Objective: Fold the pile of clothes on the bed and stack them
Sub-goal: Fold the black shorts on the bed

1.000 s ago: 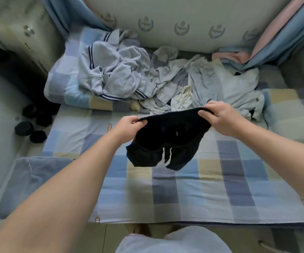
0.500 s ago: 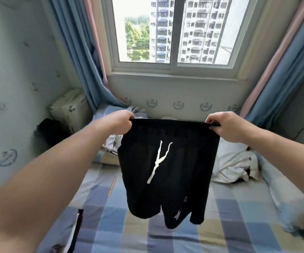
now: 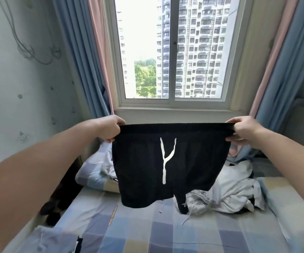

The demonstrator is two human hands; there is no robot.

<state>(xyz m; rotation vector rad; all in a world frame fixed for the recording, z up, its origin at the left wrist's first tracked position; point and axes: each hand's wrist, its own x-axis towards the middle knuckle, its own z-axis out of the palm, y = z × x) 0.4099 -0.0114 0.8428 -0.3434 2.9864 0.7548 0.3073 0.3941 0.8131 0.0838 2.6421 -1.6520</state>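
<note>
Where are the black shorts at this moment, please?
In the head view, the black shorts hang mid-frame below the window, held up between the left hand and the right hand, above the bed and in front of the pile of clothes.

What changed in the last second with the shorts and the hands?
The shorts, bunched low over the bed a second ago, were lifted higher and now hang spread flat, drawstring showing. The left hand and right hand moved up and apart, pulling the waistband taut. Unchanged: both hands grip the waistband ends; the pile lies on the bed.
</note>
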